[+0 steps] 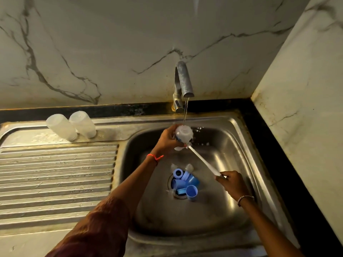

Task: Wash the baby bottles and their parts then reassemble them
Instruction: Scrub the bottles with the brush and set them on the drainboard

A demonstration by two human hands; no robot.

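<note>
My left hand [167, 139] grips a clear baby bottle [184, 134] under the running tap [182, 82], base up, with water falling onto it. My right hand [231, 182] holds the white handle of a bottle brush [203, 161], whose bristle end sits at the bottle's mouth. Several blue caps and rings [185, 183] lie over the drain, with two clear teats [181, 166] just behind them. Two clear bottles [71, 125] stand upside down at the back of the draining board.
The steel sink basin [232, 145] sits right of a ribbed draining board [55, 179]. A marble wall rises behind, and a side wall [306, 108] stands close on the right beyond a black counter strip [289, 173].
</note>
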